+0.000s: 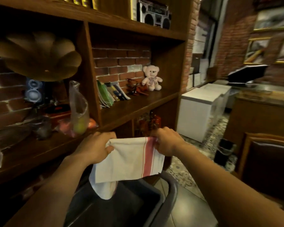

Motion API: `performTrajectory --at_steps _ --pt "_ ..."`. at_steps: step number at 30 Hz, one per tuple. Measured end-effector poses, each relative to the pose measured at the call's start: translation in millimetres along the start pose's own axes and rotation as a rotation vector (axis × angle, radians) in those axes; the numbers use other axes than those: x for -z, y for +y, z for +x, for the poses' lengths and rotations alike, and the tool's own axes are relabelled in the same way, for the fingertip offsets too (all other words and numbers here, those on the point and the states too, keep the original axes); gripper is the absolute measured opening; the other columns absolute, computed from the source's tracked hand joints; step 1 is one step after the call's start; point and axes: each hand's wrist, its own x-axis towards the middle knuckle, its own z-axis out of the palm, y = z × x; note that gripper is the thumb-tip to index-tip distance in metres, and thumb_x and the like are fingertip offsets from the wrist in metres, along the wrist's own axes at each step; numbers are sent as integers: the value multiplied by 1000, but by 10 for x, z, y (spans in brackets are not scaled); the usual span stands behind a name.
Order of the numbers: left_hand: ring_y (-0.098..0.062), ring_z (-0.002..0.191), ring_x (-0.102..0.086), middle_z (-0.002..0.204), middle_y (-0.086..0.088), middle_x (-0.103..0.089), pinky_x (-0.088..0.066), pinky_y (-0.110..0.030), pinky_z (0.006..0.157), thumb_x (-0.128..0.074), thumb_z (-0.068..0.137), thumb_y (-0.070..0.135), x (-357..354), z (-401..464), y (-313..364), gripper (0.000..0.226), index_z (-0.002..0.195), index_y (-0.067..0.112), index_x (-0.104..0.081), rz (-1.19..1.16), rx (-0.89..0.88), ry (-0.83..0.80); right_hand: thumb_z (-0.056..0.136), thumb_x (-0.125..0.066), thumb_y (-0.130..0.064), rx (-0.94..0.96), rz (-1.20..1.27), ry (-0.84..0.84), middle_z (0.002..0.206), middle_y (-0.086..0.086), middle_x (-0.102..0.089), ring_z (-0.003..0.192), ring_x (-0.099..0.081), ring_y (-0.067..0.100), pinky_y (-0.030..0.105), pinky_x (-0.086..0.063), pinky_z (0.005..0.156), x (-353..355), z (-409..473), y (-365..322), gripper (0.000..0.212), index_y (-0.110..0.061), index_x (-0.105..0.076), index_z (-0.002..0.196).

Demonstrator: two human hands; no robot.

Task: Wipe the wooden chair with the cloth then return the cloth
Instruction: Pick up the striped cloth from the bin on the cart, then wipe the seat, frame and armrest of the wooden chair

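A white cloth (128, 159) with a red stripe hangs folded between my two hands in front of a wooden shelf unit. My left hand (97, 148) grips its upper left corner and my right hand (166, 141) pinches the upper right corner by the stripe. The cloth's lower end dangles over a dark bin (121, 208). A wooden chair (267, 163) with a dark padded back stands at the right edge, apart from both hands.
The wooden shelf unit (138, 102) holds books, a pink teddy bear (152, 78), a plastic bag with fruit (78, 110) and a gramophone horn (38, 54). White chest freezers (202, 112) and a small black bin (225, 151) stand on the patterned floor to the right.
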Motion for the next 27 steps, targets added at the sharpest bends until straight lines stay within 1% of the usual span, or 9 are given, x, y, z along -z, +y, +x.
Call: performTrajectory --at_steps 5,7,9,12,15,17,20,24,27 --pt "-18 85 -57 89 7 -59 -48 -37 66 -62 94 30 -352 439 495 15 86 36 -51 17 -117 -68 91 -61 -24 -134 -80 16 101 -1 -64 88 -59 23 35 -50 71 78 -332 625 25 -28 -66 114" --pt "-16 77 -55 84 7 -56 -41 -33 57 -61 94 30 -479 607 727 16 84 34 -50 15 -146 -70 90 -61 -24 -180 -89 23 98 -1 -65 90 -61 24 35 -50 70 123 -449 877 18 -28 -67 106" --pt "-14 75 -55 82 8 -56 -39 -32 54 -61 94 29 -603 781 986 17 83 33 -50 -7 -194 -81 90 -62 -23 -219 -81 32 92 -5 -61 88 -61 24 33 -45 67 185 -563 1145 12 -33 -64 96" --pt "-17 81 -58 86 8 -58 -51 -38 65 -62 95 29 -740 1058 1416 19 82 36 -49 -30 -256 -99 90 -63 -26 -275 -74 58 97 -4 -63 88 -61 25 35 -49 69 305 -695 1576 16 -33 -66 103" --pt "-19 87 -57 89 8 -56 -53 -42 74 -61 95 30 -874 1376 1885 13 88 35 -52 -19 -305 -99 88 -63 -26 -337 -108 67 102 4 -67 89 -62 28 37 -51 71 472 -798 2059 16 -29 -66 103" --pt "-19 88 -56 91 8 -56 -53 -43 75 -61 95 29 -947 1561 2169 11 91 35 -54 -26 -331 -103 87 -65 -25 -362 -109 82 103 4 -66 91 -62 29 36 -49 70 583 -875 2333 18 -29 -67 104" --pt "-20 88 -58 91 6 -59 -53 -43 75 -62 94 30 -1088 1854 2652 11 92 36 -54 -27 -390 -99 85 -66 -26 -405 -120 99 103 3 -67 93 -63 28 39 -53 74 779 -1038 2776 22 -28 -68 108" --pt "-26 91 -60 94 2 -62 -53 -44 76 -62 93 32 -1346 2175 3347 9 94 35 -54 -28 -480 -106 85 -68 -30 -464 -129 125 102 3 -67 93 -63 28 32 -41 68 1004 -1336 3397 19 -28 -67 104" --pt "-25 93 -60 95 4 -63 -53 -44 77 -63 92 31 -1592 2330 3792 10 96 35 -54 -48 -548 -99 83 -72 -35 -515 -113 146 109 4 -67 98 -62 29 37 -49 74 1091 -1571 3777 27 -26 -68 109"
